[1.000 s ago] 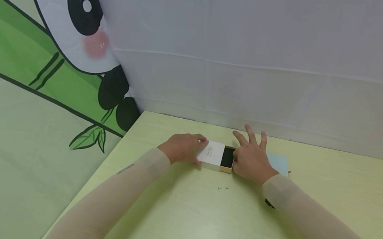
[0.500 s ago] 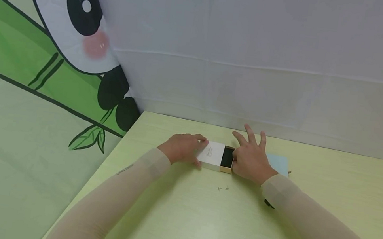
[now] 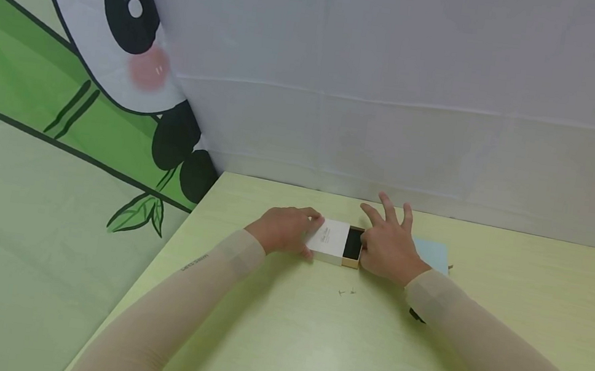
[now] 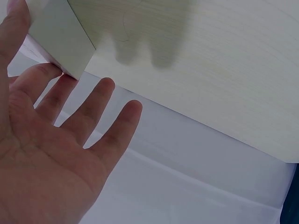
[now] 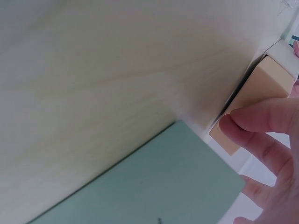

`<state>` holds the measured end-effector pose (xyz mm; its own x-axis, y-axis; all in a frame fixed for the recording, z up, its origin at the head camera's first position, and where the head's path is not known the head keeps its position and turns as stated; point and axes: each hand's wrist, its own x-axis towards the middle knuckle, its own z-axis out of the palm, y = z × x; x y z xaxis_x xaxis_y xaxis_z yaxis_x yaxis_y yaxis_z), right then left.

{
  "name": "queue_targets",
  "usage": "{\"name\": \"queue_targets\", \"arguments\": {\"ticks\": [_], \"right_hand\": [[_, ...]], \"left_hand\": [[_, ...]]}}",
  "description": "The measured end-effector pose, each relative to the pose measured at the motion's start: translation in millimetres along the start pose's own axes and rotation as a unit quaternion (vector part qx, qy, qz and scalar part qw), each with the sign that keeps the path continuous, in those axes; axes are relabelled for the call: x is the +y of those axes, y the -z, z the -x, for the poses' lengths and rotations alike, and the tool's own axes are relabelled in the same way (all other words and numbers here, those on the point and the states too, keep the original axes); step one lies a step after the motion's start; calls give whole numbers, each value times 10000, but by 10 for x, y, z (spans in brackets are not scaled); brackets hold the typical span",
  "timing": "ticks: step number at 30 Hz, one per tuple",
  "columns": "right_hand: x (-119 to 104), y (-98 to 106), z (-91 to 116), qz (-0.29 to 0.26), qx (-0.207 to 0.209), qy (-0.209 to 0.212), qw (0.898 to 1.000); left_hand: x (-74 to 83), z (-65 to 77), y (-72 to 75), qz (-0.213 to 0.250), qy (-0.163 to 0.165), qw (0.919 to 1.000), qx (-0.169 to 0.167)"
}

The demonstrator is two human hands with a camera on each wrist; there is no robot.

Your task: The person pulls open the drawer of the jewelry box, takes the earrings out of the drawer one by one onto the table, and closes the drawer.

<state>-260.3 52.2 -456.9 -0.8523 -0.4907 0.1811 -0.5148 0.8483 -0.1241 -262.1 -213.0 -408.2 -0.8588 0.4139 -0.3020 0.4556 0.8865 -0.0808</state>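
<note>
A small slide-out box lies near the back of the table, its white printed sleeve [image 3: 331, 239] partly off a tan drawer [image 5: 261, 91] with a black inside [image 3: 354, 242]. My left hand [image 3: 282, 229] grips the sleeve's left end between thumb and fingers; in the left wrist view its outer fingers [image 4: 124, 130] extend past the sleeve's corner [image 4: 60, 37]. At the drawer's outer end, the thumb and index fingertip of my right hand [image 3: 390, 251] come together in a pinch. Its other fingers spread upward. What lies between the pinching fingertips is hidden.
Two tiny thin gold-coloured pieces [image 3: 347, 292] lie in front of the box. A flat light-blue rectangle [image 3: 432, 253] is beside and partly behind my right wrist. Under the right forearm shows a small black thing [image 3: 417, 315]. A white cloth [image 3: 419, 151] hangs behind the table.
My right hand has shifted very slightly left, and the drawer's exposed end looks a touch shorter. The left hand and the sleeve hold still.
</note>
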Motion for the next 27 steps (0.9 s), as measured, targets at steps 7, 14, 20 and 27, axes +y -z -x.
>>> {"name": "queue_targets", "arguments": {"ticks": [7, 14, 20, 27], "right_hand": [[-61, 9, 10, 3, -7, -29, 10000], [-120, 26, 40, 6, 46, -68, 10000], [-155, 20, 56, 67, 65, -89, 9999], [-202, 4, 72, 35, 30, -157, 9999]], "left_hand": [[-15, 27, -2, -14, -52, 10000, 10], [-23, 55, -7, -75, -109, 9999, 46], [-36, 67, -25, -60, -161, 9998, 62], [-45, 86, -49, -132, -196, 9997, 34]]}}
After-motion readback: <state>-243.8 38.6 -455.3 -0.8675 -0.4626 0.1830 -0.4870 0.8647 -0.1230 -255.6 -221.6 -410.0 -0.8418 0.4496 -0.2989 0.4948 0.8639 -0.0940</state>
